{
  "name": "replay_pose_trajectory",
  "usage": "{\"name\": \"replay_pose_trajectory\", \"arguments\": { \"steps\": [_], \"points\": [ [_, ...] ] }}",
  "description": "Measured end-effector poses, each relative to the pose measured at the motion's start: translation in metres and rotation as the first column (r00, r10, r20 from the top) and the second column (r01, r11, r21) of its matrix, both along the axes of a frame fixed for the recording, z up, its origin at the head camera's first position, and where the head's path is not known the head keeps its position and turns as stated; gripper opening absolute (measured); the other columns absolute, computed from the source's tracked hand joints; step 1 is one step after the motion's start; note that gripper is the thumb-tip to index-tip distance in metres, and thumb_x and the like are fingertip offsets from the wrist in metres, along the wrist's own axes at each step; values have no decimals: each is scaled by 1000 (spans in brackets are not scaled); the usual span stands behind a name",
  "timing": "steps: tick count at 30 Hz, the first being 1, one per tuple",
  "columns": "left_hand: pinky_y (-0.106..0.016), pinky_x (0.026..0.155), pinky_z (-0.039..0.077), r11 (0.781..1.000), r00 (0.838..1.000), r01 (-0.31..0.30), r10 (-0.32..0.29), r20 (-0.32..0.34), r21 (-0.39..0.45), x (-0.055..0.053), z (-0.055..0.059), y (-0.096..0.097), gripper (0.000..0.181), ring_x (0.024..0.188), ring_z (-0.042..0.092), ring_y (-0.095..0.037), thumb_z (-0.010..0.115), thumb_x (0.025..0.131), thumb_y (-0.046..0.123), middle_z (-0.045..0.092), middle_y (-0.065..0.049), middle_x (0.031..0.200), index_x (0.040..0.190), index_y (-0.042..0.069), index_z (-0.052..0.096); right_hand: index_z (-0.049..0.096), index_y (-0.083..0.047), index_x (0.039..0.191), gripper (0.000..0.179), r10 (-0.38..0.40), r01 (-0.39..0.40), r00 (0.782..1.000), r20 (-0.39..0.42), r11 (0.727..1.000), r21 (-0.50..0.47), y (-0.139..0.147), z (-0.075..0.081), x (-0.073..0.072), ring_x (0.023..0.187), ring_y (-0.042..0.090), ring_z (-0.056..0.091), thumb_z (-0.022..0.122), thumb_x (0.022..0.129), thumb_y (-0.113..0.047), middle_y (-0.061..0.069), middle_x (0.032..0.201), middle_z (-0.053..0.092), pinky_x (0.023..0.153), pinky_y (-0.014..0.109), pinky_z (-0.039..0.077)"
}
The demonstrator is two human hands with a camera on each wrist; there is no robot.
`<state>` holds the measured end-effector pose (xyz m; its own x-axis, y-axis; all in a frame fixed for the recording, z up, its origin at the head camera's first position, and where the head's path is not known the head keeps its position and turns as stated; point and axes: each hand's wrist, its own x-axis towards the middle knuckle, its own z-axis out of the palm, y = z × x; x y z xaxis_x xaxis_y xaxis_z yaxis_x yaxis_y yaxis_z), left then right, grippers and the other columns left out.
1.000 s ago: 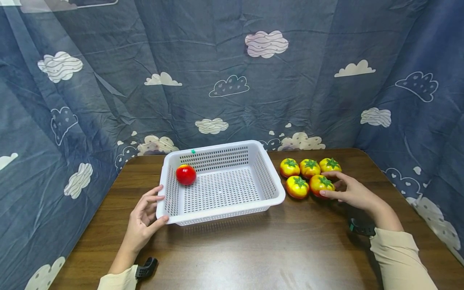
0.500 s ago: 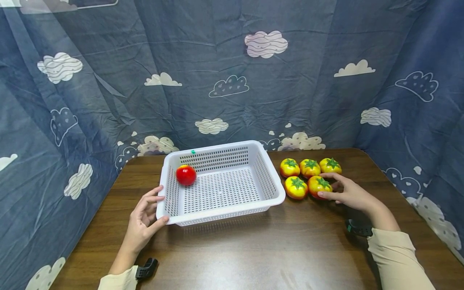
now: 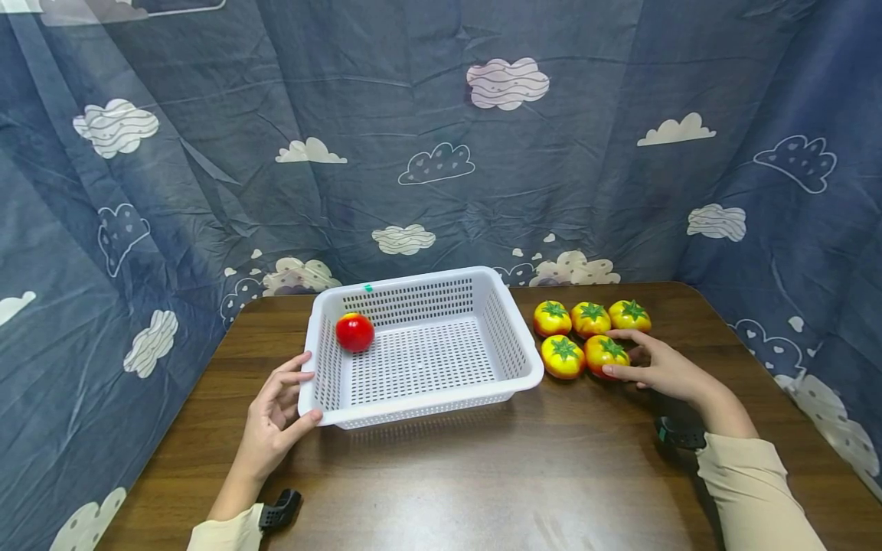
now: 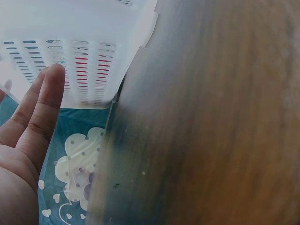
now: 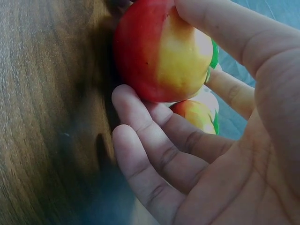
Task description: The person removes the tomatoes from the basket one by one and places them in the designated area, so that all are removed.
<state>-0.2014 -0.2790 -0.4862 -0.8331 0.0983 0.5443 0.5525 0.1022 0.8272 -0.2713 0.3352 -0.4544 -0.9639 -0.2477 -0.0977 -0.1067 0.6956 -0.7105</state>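
Observation:
My left hand (image 3: 271, 428) touches the left end of a white perforated plastic basket (image 3: 427, 398), thumb at the front corner and fingers along the side. In the left wrist view, straight fingers (image 4: 47, 101) lie against the slotted wall. One red tomato (image 3: 354, 334) rests inside, at the basket's left. Right of the basket, my right hand (image 3: 663, 372) holds a red-and-yellow tomato (image 3: 606, 355) with a green leafy top, thumb in front, other fingers behind and beside it. That tomato (image 5: 159, 51) appears to rest on the table and sits against a neighbouring tomato (image 3: 563, 357).
Three more tomatoes stand in a row behind: a left one (image 3: 552, 318), a middle one (image 3: 590, 320) and a right one (image 3: 630, 315). The brown wooden table (image 3: 441, 482) ends at a dark blue cloud-print curtain (image 3: 441, 207).
My right hand has shifted slightly left, sliding the tomato toward its front neighbour, which has also moved a little left. My left hand and the basket have stayed put.

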Motion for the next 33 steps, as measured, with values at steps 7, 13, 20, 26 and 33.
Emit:
{"name": "replay_pose_trajectory", "arguments": {
  "steps": [7, 13, 20, 26, 33],
  "points": [
    [-22, 91, 63, 1000, 1000, -7, 7, 5, -8, 0, 0, 0, 53, 117, 72, -13, 73, 81, -22, 50, -21, 159, 132, -12, 59, 39, -1, 159, 74, 1, -1, 1000, 1, 1000, 15, 1, 0, -1, 111, 35, 65, 73, 102, -33, 36, 134, 60, 72, 35, 62],
    [-22, 91, 63, 1000, 1000, -2, 2, 1, -5, 0, 0, 0, 53, 117, 72, -13, 73, 81, -23, 50, -21, 159, 132, -13, 59, 39, 0, 158, 75, 4, -4, 1000, 7, 1000, 25, 2, 0, -2, 106, 30, 66, 74, 102, -35, 33, 129, 62, 71, 35, 61],
    [-22, 92, 62, 1000, 1000, 3, -3, -3, 0, 0, 0, 0, 53, 117, 72, -13, 72, 81, -23, 49, -22, 159, 131, -13, 59, 39, 1, 158, 76, 4, -4, 1000, 18, 999, 33, 1, 1, 0, 102, 28, 65, 73, 102, -37, 32, 127, 62, 71, 33, 61],
    [-21, 92, 62, 1000, 1000, -9, 9, 6, -8, 1, 0, 0, 53, 117, 71, -12, 73, 81, -22, 50, -21, 159, 132, -12, 59, 40, 3, 157, 75, 1, -1, 1000, 0, 999, 35, 1, 5, 0, 99, 25, 64, 74, 101, -34, 28, 122, 65, 69, 34, 60],
    [-21, 93, 62, 1000, 1000, -20, 20, 22, -20, 1, 1, 0, 53, 118, 71, -12, 74, 82, -21, 50, -18, 160, 132, -10, 60, 40, 4, 158, 78, -41, 47, 997, -63, 993, 105, 3, 19, -7, 114, 38, 65, 74, 101, -39, 33, 133, 64, 83, 42, 61]
  ]
}}
